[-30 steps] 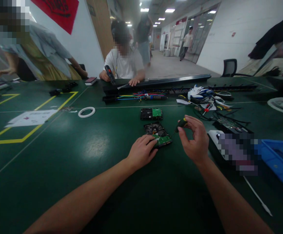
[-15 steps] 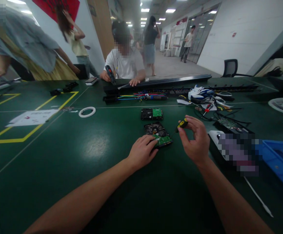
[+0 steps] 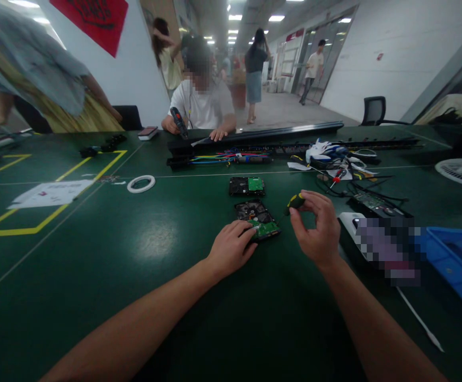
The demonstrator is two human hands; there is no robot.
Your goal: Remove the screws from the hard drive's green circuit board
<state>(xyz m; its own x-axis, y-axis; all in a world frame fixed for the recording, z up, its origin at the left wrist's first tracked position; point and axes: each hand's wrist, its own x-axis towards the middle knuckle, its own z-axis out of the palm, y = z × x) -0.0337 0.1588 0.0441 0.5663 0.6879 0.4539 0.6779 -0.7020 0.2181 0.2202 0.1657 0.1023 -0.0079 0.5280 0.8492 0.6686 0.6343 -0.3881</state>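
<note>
My left hand [image 3: 233, 246] grips the near left corner of a hard drive [image 3: 268, 229], fingers on top and thumb along its near edge. The drive lies on the green table with its green circuit board and black casing facing up. In my right hand [image 3: 317, 228], a small screwdriver [image 3: 295, 202] with a yellow and black handle is pinched between thumb and fingers. Its thin shaft slants down to the left toward the drive's right side; whether the tip touches a screw is too small to tell. A second hard drive [image 3: 246, 185] lies just beyond the first.
A blue bin [image 3: 453, 265] and a white-edged device [image 3: 352, 225] stand at the right. Gloves [image 3: 326, 151], cables and tools are heaped behind them. A white tape ring [image 3: 141, 183] lies left. Across the table, a person [image 3: 207, 103] holds a power screwdriver [image 3: 179, 122] by long black rails.
My hands, the screwdriver and the drive keep nearly the same positions. The handle looks slightly turned. People in the background have moved, and the view has shifted a little.
</note>
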